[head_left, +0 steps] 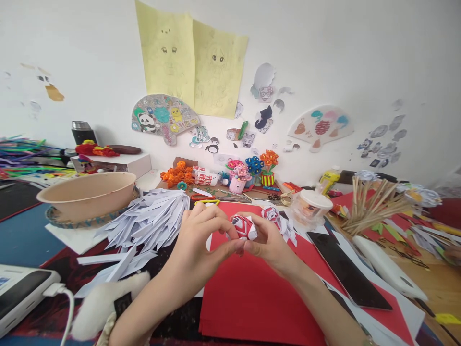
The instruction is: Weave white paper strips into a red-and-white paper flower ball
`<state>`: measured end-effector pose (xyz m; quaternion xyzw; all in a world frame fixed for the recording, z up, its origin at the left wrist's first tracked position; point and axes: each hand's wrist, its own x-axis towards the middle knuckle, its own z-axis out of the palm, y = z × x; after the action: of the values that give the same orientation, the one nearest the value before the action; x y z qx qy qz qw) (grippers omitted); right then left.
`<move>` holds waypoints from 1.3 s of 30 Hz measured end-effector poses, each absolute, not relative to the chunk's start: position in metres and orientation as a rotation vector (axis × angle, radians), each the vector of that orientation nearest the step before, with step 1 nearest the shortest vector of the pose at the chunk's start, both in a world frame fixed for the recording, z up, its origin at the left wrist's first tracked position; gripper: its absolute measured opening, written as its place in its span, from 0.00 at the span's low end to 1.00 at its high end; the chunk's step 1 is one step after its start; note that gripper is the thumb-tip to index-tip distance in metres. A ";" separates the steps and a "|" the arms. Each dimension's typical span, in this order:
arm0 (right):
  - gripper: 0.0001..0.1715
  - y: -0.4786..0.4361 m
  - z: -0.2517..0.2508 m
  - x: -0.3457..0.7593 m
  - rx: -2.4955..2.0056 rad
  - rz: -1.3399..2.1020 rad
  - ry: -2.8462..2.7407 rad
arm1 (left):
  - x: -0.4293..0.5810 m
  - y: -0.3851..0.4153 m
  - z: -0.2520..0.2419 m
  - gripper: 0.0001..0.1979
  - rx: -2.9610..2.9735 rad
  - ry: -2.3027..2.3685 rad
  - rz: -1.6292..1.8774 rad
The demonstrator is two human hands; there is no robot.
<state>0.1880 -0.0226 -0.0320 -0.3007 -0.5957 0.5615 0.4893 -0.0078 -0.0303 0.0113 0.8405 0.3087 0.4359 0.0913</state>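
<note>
A small red-and-white folded paper piece [244, 228], rounded like a rosebud, is held up over the red paper sheets [259, 298]. My left hand [203, 235] pinches its left side between thumb and fingers. From the right, my right hand [268, 242] cups the same piece, its thumb at the lower edge; fingers hide part of the paper. Just behind my right hand lies another red-and-white folded paper piece [272, 215] with white strips. To the left of my left hand spreads a heap of folded white paper strips [147, 218].
At left stand a beige bowl [86, 192] and a white device [25, 293] with a cable. A black phone [347, 269], a lidded tub [313, 204] and a bundle of sticks [367, 204] lie right. Small craft flower pots [237, 185] line the back by the wall.
</note>
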 end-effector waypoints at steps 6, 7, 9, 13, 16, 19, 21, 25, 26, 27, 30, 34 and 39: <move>0.32 -0.023 -0.032 0.188 -0.733 1.356 -1.433 | -0.007 -0.030 0.011 0.12 2.533 0.878 1.344; 0.31 -0.022 -0.033 0.188 -0.720 1.360 -1.440 | -0.007 -0.030 0.011 0.12 2.546 0.882 1.347; 0.29 -0.021 -0.033 0.189 -0.685 1.370 -1.462 | -0.007 -0.030 0.011 0.12 2.575 0.891 1.356; 0.28 -0.020 -0.033 0.189 -0.663 1.373 -1.466 | -0.007 -0.029 0.010 0.10 2.628 0.892 1.355; 0.28 -0.020 -0.033 0.188 -0.665 1.380 -1.455 | -0.009 -0.029 0.008 0.09 2.666 0.920 1.303; 0.26 -0.021 -0.032 0.188 -0.657 1.392 -1.453 | -0.011 -0.028 0.004 0.08 2.676 0.929 1.268; 0.26 -0.020 -0.032 0.188 -0.654 1.395 -1.456 | -0.011 -0.028 0.003 0.07 2.667 0.915 1.269; 0.24 -0.020 -0.033 0.188 -0.645 1.392 -1.473 | -0.009 -0.026 0.002 0.08 2.617 0.903 1.299; 0.23 -0.019 -0.033 0.188 -0.646 1.386 -1.473 | -0.009 -0.026 0.003 0.08 2.593 0.903 1.310; 0.21 -0.019 -0.033 0.188 -0.649 1.382 -1.471 | -0.009 -0.025 0.004 0.08 2.563 0.902 1.326; 0.18 -0.018 -0.034 0.188 -0.644 1.390 -1.461 | -0.009 -0.024 0.007 0.09 2.443 0.901 1.356; 0.19 -0.017 -0.033 0.189 -0.629 1.404 -1.471 | -0.010 -0.024 0.011 0.11 2.326 0.904 1.303; 0.17 -0.018 -0.033 0.189 -0.639 1.412 -1.476 | -0.009 -0.025 0.011 0.08 2.310 0.934 1.285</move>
<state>0.1892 -0.0183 -0.0331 -0.2620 -0.6049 0.5789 0.4799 -0.0088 -0.0249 0.0108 0.8121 0.3285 0.4518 0.1684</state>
